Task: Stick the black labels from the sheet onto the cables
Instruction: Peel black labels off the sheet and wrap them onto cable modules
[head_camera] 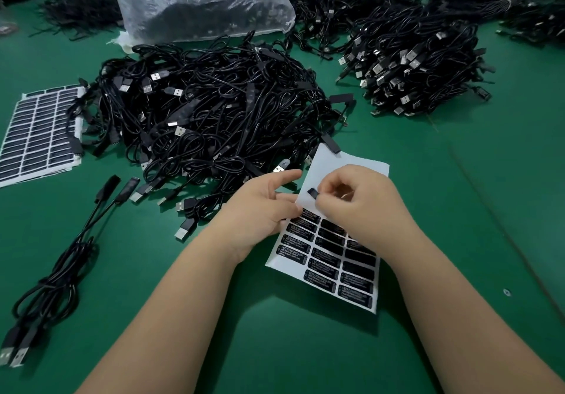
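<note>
The green table (458, 195) carries three large heaps of black USB cables: the nearest pile (208, 112), a stacked one to its right (419, 66), and a further spread behind (336, 5). A clear plastic bag (195, 2) of more cables stands at the back. Two cables (61, 271) lie apart at the left, controller ends pointing up the table. There are two label sheets: a full one (39, 133) at the far left, partly under the pile, and the working sheet (330, 259), its upper part already bare (roughly seventeen labels remain, though some are hidden).

The left hand (263, 210) holds the working sheet's edge, thumb curled onto it. The right hand (363, 207) pinches one black label (312, 192), lifted just above the sheet.

Risks, as I judge them: the peeled label could fold onto itself or cling to the fingertips, and pulling too fast could drag the sheet loose from the left hand's hold.
</note>
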### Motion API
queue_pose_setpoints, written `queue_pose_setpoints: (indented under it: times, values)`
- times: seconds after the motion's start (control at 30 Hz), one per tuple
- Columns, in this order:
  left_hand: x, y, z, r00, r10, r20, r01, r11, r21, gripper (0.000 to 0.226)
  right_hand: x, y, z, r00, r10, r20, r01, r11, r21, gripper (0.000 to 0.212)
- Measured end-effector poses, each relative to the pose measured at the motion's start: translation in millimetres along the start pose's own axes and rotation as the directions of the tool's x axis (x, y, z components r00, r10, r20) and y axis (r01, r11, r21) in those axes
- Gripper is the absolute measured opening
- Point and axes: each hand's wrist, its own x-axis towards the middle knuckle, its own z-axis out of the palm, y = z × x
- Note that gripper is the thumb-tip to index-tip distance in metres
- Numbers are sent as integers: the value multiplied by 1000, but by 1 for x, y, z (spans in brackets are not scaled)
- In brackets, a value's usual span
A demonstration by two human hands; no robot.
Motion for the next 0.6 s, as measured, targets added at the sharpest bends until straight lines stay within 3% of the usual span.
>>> queue_pose_setpoints:
  times: [0.07,0.13,0.23,0.3,0.47,0.53,0.6]
  values:
    - [-1,-2,3,995,43,-88,-27,984,176,58,4,1,0,990,142,25,-142,922,360,10]
    - [-4,-5,7,971,176,-161,-88,893,441,58,8,2,1,967,246,62,-227,735,639,9]
    - [-9,-6,13,914,377,-152,-138,640,756,48,12,3,5,945,318,83,-218,415,883,17]
    - [-12,-3,15,873,454,-178,-135,575,807,39,14,5,7,936,334,106,-220,323,920,23]
    - [-6,25,7,722,618,-312,-131,565,815,32,21,9,8,892,429,141,-315,365,876,14]
    - [9,41,-1,688,646,-330,-6,459,888,40,21,10,8,894,428,134,-332,432,838,15]
    - [25,54,-8,695,622,-361,168,348,922,46,20,11,9,910,398,121,-327,506,798,15]
